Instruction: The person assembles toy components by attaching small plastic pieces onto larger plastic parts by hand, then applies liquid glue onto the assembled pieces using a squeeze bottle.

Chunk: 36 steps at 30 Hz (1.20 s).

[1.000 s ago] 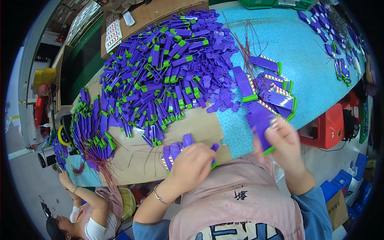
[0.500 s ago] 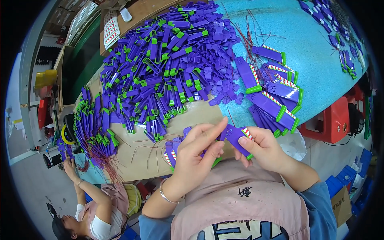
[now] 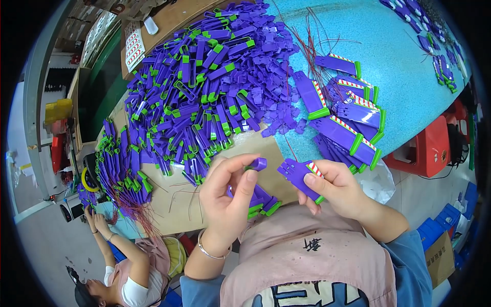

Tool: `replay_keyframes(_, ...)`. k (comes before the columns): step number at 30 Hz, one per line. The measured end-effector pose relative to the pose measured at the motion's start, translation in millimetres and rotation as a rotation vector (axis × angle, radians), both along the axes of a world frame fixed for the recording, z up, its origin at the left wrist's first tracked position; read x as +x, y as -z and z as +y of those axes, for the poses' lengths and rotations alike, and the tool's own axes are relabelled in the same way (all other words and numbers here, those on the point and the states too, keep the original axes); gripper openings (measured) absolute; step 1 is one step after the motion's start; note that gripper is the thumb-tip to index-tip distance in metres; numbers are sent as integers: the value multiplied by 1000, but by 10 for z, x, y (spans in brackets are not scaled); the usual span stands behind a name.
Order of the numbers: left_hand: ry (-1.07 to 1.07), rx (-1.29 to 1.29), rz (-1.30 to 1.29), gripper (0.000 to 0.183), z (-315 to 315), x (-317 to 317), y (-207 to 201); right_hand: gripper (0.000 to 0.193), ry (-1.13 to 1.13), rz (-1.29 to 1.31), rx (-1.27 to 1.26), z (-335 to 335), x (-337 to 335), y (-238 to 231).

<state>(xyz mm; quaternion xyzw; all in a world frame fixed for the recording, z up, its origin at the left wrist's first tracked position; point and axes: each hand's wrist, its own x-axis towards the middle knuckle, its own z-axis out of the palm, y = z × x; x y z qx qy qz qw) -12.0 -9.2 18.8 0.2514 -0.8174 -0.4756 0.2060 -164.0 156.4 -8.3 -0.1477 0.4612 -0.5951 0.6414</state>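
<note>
From just behind this person's shoulder, with twelve pointing away across the table [image 3: 404, 77], I see two purple parts held up facing each other with a little air between them. The left hand [image 3: 225, 192] has a small purple piece [image 3: 259, 164] pinched between thumb and forefinger, the fingertips closed on it and the rest of the fingers curled behind. Its free end pokes out toward three o'clock; the other end is hidden by the fingers, so I can't make out its full shape.

The right hand [image 3: 335, 184] is clasped on a flat purple plate [image 3: 294, 172], thumb on top, fingers beneath. From the right grip the plate reaches out toward ten o'clock, its long axis running from half past ten, where the toothed end sits, to half past four, where the green end [image 3: 320, 200] is. The striped edge [image 3: 314, 169] is on the one o'clock side, partly under the hand.

So, measured from the left grip, the toothed end lies near, almost straight toward three o'clock, with the plate's body dropping away toward four. That end is nearer the left hand; the green end belongs to the right hand's side. The two parts are apart, not touching.

Around them, a big heap of purple and green parts [image 3: 220, 71] spreads toward eleven o'clock from the left grip, and a pile of striped plates [image 3: 360, 113] fans out toward one from the right.
</note>
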Motion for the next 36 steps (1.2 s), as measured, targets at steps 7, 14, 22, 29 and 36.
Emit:
replay_keyframes(7, 37, 564, 121, 24, 218, -96, 28, 26, 39, -36, -12, -23, 34, 24)
replay_keyframes(14, 15, 599, 103, 45, 378, -138, 96, 23, 62, -64, -23, -27, -13, 0)
replay_keyframes(22, 320, 347, -193, 44, 226, -163, -80, 21, -206, 416, -74, -19, -125, -65)
replay_keyframes(29, 242, 130, -258, 15, 214, -209, -30, 82, -135, 745, -238, -81, -108, -95)
replay_keyframes(36, -62, 719, 220, 26, 167, -182, 46, 55, -204, 440, -164, -16, -59, -32)
